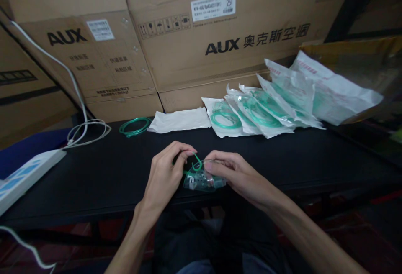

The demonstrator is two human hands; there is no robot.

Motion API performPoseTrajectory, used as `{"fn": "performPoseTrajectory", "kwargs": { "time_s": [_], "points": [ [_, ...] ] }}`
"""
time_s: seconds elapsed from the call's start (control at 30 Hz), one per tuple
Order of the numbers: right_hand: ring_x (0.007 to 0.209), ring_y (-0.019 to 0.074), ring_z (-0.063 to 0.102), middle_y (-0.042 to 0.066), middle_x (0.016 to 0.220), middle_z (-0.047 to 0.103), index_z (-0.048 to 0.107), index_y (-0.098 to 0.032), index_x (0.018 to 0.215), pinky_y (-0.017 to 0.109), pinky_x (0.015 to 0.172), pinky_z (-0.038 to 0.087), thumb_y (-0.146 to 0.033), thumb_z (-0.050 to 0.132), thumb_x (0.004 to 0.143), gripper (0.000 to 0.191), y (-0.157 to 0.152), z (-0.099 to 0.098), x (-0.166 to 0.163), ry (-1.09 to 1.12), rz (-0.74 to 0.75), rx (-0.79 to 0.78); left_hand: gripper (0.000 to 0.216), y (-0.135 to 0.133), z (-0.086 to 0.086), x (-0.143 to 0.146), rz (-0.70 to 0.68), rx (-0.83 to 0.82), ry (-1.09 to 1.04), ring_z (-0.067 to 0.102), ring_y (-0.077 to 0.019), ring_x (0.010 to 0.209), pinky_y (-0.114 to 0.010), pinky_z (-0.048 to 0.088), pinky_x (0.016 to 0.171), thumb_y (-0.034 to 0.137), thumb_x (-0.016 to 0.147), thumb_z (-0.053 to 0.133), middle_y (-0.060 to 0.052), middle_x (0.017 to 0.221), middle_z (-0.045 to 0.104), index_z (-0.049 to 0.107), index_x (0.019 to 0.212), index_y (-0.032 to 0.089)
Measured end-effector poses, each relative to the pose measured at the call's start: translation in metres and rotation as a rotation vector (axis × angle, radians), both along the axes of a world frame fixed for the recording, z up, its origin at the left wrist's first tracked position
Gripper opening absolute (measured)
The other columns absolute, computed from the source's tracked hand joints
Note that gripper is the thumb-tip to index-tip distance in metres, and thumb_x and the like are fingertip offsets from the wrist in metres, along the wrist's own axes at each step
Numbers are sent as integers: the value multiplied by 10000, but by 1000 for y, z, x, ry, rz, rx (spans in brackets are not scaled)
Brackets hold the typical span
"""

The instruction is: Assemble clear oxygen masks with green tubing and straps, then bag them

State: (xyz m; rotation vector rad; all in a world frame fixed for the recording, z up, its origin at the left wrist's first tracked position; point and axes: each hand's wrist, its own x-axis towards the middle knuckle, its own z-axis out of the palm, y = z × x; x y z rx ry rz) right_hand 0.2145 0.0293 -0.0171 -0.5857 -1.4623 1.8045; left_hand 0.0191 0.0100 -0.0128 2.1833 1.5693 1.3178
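Observation:
A clear, green-tinted oxygen mask is held low over the front of the black table. My right hand grips it from the right, thumb and fingers closed on its upper edge. Between the thumb and fingers of my left hand is a thin green elastic strap, which curls near the top of the mask. Part of the mask is hidden behind my fingers. Farther back lies a coil of green tubing, beside a flat white packet.
Several clear-and-white pouches with green tubing lean in a row at the back right. Large cardboard boxes stand behind the black table. A white power strip and a white cable are at the left.

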Motion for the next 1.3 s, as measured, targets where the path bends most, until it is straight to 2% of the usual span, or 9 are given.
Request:
{"fn": "performPoseTrajectory", "kwargs": {
  "time_s": [0.17, 0.27, 0.43, 0.63, 0.77, 0.9, 1.03, 1.13, 1.3],
  "points": [
    [643, 103, 480, -25, 680, 565, 629, -152, 737, 239, 603, 351, -363, 714, 855, 257, -3, 3, 3, -66, 38, 7, 162, 10, -8, -19, 296, -152, -33, 618, -162, 669, -268, 433, 636, 321, 981, 527, 1, 807, 703, 631, 927, 209],
    [629, 96, 466, -31, 663, 550, 622, -154, 713, 231, 588, 346, -282, 684, 865, 208, -2, 2, 3, -21, -40, -15, 199, 15, -11, -29, 353, -191, -79, 603, -164, 663, -263, 411, 613, 384, 996, 502, 1, 812, 689, 600, 971, 213],
    [679, 121, 508, -17, 713, 570, 643, -165, 718, 251, 625, 431, -307, 697, 884, 226, 9, -3, 1, 264, -184, -155, 342, 8, -5, -19, 100, -227, -106, 595, -157, 747, -251, 419, 660, 508, 973, 556, 1, 879, 678, 657, 1132, 221],
    [748, 134, 569, 28, 807, 665, 746, -139, 870, 233, 606, 463, -359, 806, 821, 233, 16, -4, 3, 330, -164, -362, 237, 0, 2, 1, -263, -301, 47, 619, -170, 874, -252, 448, 769, 408, 962, 630, -12, 958, 697, 741, 1062, 224],
    [838, 148, 647, 67, 898, 734, 752, -139, 1058, 229, 701, 513, -433, 820, 808, 392, 14, -2, 3, 357, -138, -379, 186, 2, -1, 3, -273, -261, 50, 637, -169, 888, -254, 461, 810, 347, 969, 632, -21, 984, 702, 734, 1027, 203],
    [906, 139, 693, 46, 947, 764, 699, -191, 1209, 219, 803, 530, -241, 897, 730, 521, 13, -4, 2, 386, -141, -320, 212, 2, 0, 2, -308, -283, 20, 655, -172, 984, -247, 465, 881, 354, 979, 620, -11, 1086, 706, 719, 1128, 241],
    [869, 132, 707, 46, 963, 769, 729, -190, 1102, 184, 673, 532, -192, 853, 779, 346, 15, -8, 3, 338, -123, -287, 193, 1, -1, 1, -336, -304, 43, 657, -173, 988, -239, 468, 876, 346, 944, 673, -1, 1077, 702, 723, 1107, 255],
    [833, 129, 711, 40, 972, 766, 732, -202, 1068, 136, 501, 457, -233, 847, 794, 298, 15, -9, 4, 307, -149, -293, 127, 0, -2, 0, -345, -296, 59, 645, -182, 1026, -242, 459, 904, 305, 928, 695, -10, 1070, 694, 722, 1027, 231],
    [720, 89, 676, 29, 935, 754, 733, -204, 1037, 98, 384, 338, -278, 862, 776, 300, 14, -6, 5, 302, -234, -314, 112, -1, 0, 1, -295, -280, 50, 620, -152, 839, -231, 463, 779, 283, 923, 694, -1, 913, 660, 683, 851, 199]
  ]
}}
